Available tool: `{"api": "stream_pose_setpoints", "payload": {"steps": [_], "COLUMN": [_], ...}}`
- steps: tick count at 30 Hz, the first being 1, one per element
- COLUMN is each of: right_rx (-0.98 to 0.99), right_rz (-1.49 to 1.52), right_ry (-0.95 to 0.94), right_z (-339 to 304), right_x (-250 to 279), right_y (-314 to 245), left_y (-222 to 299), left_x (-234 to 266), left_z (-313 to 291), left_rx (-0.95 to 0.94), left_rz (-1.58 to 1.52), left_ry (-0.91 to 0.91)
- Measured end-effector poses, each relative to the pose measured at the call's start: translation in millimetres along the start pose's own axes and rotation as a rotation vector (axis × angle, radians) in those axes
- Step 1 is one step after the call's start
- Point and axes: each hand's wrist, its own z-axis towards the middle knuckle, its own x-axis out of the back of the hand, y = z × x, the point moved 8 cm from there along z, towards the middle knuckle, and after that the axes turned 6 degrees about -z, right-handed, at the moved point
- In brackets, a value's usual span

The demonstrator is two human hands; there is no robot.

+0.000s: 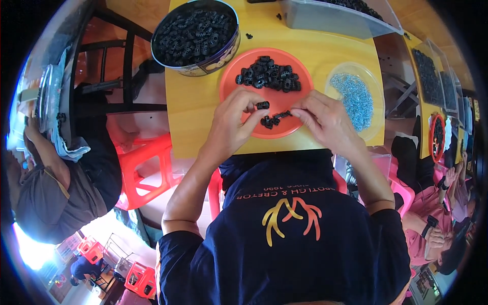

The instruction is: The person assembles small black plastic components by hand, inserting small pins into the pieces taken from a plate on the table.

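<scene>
The barrel-shaped piece (263,105) at the left hand's (231,119) fingertips looks like slightly glossy black plastic. Beneath both hands, the plate (279,102) is smooth, softly shiny plastic; the wood-look tabletop (330,51) is satiny. Beside the right hand (325,118), glittering, metal-looking bits (356,104) lie in clear plastic dish (377,84).

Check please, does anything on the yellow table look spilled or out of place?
Slightly: one small black piece lies loose on the yellow table beside the round tub, another near the clear plastic bin. They look odd because most black parts lie heaped together; perhaps they were dropped.
</scene>
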Motion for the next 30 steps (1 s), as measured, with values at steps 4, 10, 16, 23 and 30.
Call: {"api": "stream_pose_setpoints", "payload": {"steps": [4,10,16,23,30], "right_rx": [-0.188,-0.47,-0.608,-0.42,-0.356], "right_rz": [0.377,1.013,1.056,0.754,0.04], "right_ry": [-0.003,-0.11,-0.185,-0.072,0.176], "right_z": [4.1,-6.0,-13.2,-16.2,-23.2], "right_x": [-13.7,-36.9,-41.2,-34.8,41.9], "right_y": [-2.6,4.1,6.3,11.0,64.1], "left_y": [-3.2,3.9,9.0,1.8,-10.6], "left_x": [-3.1,-10.0,-11.1,-22.8,-18.2], "left_z": [-6.7,-9.7,-10.9,-8.9,-12.8], "left_rx": [0.01,0.035,-0.026,0.049,0.11], "left_rz": [-0.285,-0.509,-0.376,-0.328,-0.274], "left_ry": [0.069,0.057,0.113,0.03,0.026]}}
